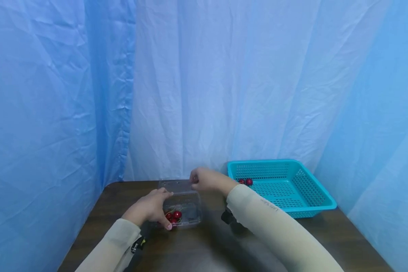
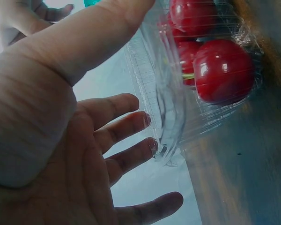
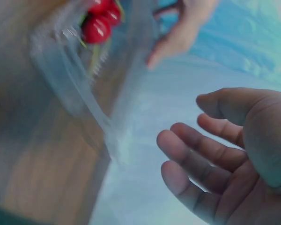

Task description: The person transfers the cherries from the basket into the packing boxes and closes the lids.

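Note:
A clear plastic clamshell box (image 1: 190, 223) stands on the table with its lid (image 1: 175, 185) folded back. Several red cherries (image 1: 177, 214) with stems lie at the left end inside it. My left hand (image 1: 150, 206) spans that end, thumb at the front wall and fingers toward the hinge. In the left wrist view, fingertips (image 2: 150, 145) touch the plastic edge, and red cherries (image 2: 225, 70) show through the wall. Over by the lid's right side, my right hand (image 1: 207, 180) is raised. Its fingers curl loosely around nothing in the right wrist view.
At the right of the brown wooden table (image 1: 190, 253) stands a turquoise perforated basket (image 1: 317, 207). Red cherries (image 1: 249, 181) lie at its left end, partly behind the right forearm. Pale blue curtains (image 1: 207, 83) hang behind the table and on both sides.

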Demonstrator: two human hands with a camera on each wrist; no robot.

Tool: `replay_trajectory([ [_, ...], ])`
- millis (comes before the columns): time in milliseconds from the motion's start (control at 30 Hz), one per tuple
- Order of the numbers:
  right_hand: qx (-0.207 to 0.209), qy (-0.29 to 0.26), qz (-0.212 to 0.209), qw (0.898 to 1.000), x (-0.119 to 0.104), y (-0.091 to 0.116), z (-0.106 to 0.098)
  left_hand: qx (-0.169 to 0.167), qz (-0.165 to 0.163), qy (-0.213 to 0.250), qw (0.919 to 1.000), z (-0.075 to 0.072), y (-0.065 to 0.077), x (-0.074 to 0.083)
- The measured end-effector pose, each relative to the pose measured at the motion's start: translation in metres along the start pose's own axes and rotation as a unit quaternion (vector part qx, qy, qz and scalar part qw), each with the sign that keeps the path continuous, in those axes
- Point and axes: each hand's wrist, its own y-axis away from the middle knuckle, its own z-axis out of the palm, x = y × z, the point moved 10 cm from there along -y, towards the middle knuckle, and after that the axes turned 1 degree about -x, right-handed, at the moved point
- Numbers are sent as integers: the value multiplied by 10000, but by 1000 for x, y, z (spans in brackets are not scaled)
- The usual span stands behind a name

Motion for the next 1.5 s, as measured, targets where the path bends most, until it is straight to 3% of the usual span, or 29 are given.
replay_trajectory([
  [133,235,-9,160,9996,19,4,-28,28,17,28,10000,0,1,-1],
  [300,503,-55,879,9948,61,11,-58,47,67,51,10000,1,1,-2],
  [567,648,-204,1679,9835,130,31,-82,-47,43,82,9999,0,1,-2],
  [833,569,-228,1779,9821,168,46,-84,-57,31,84,9999,-1,2,-1],
  [1033,158,-460,2102,9764,206,52,-69,-48,41,75,10000,-1,2,0],
  [1233,239,-772,2414,9671,242,60,-54,-67,63,97,9999,1,0,-1],
  [1500,251,-961,2547,9619,265,62,-42,114,107,89,9998,-1,3,0],
])
